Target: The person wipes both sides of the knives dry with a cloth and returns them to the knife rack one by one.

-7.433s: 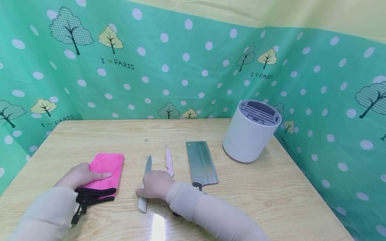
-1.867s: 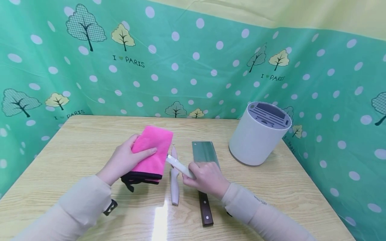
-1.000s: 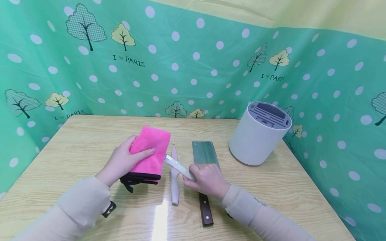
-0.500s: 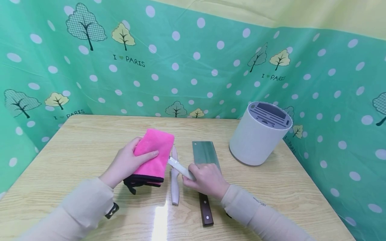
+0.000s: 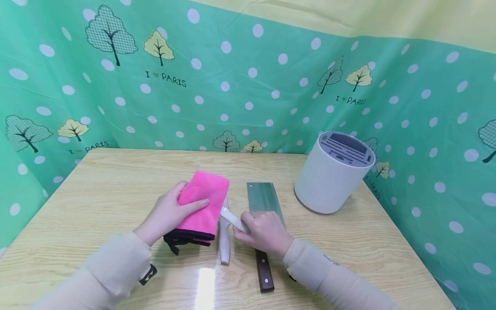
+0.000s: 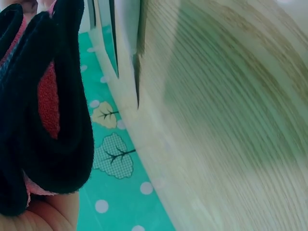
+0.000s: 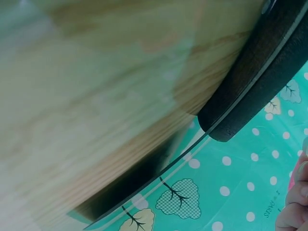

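Observation:
My left hand [image 5: 166,215] grips a folded pink cloth [image 5: 205,193] with black edging, thumb lying across its front. In the left wrist view the black-edged folds [image 6: 57,120] fill the left side. My right hand [image 5: 265,232] grips the pale handle of a knife [image 5: 234,218], which slants up leftward to the cloth; the cloth hides its blade. Beneath them a second pale-handled knife [image 5: 224,245] lies on the table, its blade mostly covered. Under my right hand lies a cleaver [image 5: 264,198] with a dark riveted handle [image 7: 250,72].
A white cylindrical knife block [image 5: 327,181] with a slotted grey top stands at the back right of the wooden table [image 5: 341,262]. Green dotted curtain [image 5: 240,86] hangs behind and along both sides.
Earlier, the cloth lay at left and the knife on the table; both are now raised together. Over the last second the cloth slid right and nearer along the knife toward my nearly still right hand.

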### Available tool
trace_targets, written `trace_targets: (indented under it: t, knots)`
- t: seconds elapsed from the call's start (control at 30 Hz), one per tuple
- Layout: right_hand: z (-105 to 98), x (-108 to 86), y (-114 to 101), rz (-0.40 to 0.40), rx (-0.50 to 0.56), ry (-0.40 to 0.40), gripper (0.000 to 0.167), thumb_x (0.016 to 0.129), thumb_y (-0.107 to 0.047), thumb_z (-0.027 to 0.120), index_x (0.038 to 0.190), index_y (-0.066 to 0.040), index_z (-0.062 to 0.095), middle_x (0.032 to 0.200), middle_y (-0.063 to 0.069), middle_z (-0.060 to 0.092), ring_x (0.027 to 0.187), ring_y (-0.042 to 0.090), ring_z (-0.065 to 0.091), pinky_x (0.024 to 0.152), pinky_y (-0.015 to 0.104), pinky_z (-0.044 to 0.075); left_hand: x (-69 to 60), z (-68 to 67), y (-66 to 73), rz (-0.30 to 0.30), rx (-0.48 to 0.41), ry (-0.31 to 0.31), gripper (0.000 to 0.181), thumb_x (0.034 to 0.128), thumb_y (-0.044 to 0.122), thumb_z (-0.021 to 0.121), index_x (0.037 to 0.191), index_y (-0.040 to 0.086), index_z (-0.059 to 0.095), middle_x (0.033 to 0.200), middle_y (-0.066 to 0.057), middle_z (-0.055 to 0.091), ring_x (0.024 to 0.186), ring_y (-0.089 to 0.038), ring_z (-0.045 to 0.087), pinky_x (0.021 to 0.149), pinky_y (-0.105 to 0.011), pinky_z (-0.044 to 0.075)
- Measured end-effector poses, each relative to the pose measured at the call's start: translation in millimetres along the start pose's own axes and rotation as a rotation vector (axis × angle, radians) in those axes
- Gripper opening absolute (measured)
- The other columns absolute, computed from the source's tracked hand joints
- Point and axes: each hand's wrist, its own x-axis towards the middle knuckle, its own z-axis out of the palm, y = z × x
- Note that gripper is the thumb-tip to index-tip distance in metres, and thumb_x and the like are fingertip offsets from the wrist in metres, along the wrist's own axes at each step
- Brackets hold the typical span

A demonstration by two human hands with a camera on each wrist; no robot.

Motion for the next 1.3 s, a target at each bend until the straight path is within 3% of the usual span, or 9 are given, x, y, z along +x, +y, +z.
trace_targets:
  t: [0.43,0.53,0.67,0.77,1.03,1.3]
  knots:
    - [-0.1,1.0,-2.4,0.007,-0.002,-0.007,0.034,0.075,-0.033,0.079,0.067,-0.018,0.050,0.051,-0.013,0.036,0.047,-0.004,0.021,0.042,0.009,0.014,-2.9,8.4,2.4,-0.003,-0.016,-0.021,0.057,0.0855,0.054,0.070,0.126,0.018,0.052,0.095,-0.006,0.065,0.075,-0.016,0.063,0.074,-0.030,0.051]
    - [-0.3,1.2,-2.7,0.010,0.000,-0.011,0.034,0.075,-0.033,0.079,0.067,-0.018,0.050,0.051,-0.013,0.036,0.048,-0.004,0.021,0.042,0.009,0.014,-3.5,9.9,2.8,-0.008,0.001,-0.026,0.065,0.0849,0.057,0.069,0.133,0.019,0.050,0.104,-0.006,0.066,0.082,-0.016,0.063,0.079,-0.032,0.052]
    - [-0.3,1.4,-3.1,0.014,0.003,-0.014,0.034,0.076,-0.032,0.079,0.067,-0.018,0.049,0.052,-0.013,0.036,0.048,-0.004,0.021,0.041,0.009,0.015,-4.5,11.1,3.7,-0.013,0.031,-0.029,0.085,0.0843,0.061,0.068,0.150,0.016,0.038,0.129,-0.011,0.062,0.105,-0.022,0.063,0.097,-0.045,0.050]
    - [0.4,1.4,-3.0,0.012,-0.001,-0.004,0.035,0.075,-0.032,0.079,0.066,-0.018,0.048,0.052,-0.013,0.035,0.048,-0.004,0.022,0.041,0.009,0.015,-4.5,11.0,4.3,-0.015,0.039,-0.028,0.088,0.0842,0.060,0.068,0.152,0.015,0.034,0.133,-0.012,0.060,0.109,-0.024,0.062,0.101,-0.049,0.048]
    - [-0.8,3.2,-2.4,0.004,0.001,0.018,0.035,0.075,-0.032,0.079,0.065,-0.018,0.048,0.051,-0.013,0.036,0.047,-0.004,0.022,0.041,0.009,0.015,-3.1,8.7,5.9,-0.006,0.017,-0.025,0.062,0.0843,0.056,0.070,0.130,0.019,0.051,0.102,-0.006,0.066,0.077,-0.016,0.063,0.076,-0.031,0.051]
    - [-2.5,3.6,-0.5,-0.005,0.006,0.010,0.035,0.075,-0.032,0.079,0.065,-0.018,0.048,0.051,-0.013,0.035,0.047,-0.004,0.021,0.042,0.009,0.013,-2.0,5.0,5.5,0.000,0.007,-0.016,0.057,0.0850,0.054,0.071,0.125,0.017,0.052,0.096,-0.006,0.064,0.076,-0.017,0.062,0.073,-0.030,0.051]
